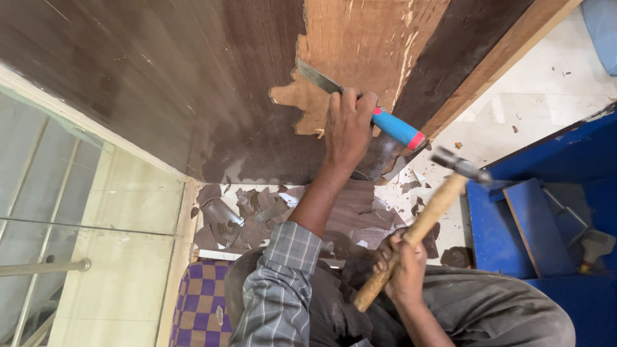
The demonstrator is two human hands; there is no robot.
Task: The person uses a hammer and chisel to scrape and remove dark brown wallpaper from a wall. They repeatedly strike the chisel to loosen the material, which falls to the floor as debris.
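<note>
Up against the dark brown laminated wooden board point(160, 83), the left hand point(347, 125) clenches a blue-handled flat steel chisel point(360, 106) — blade at the peeled edge — while the right hand point(402, 266) grips a wooden-handled steel hammer point(424, 218) just below, above torn brown laminate scraps point(257, 218).

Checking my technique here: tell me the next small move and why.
Probably bring the hammer in the right hand down onto the chisel handle's end. The left hand already sets its blade at the dark veneer edge, and the hammer head hovers just short.
</note>
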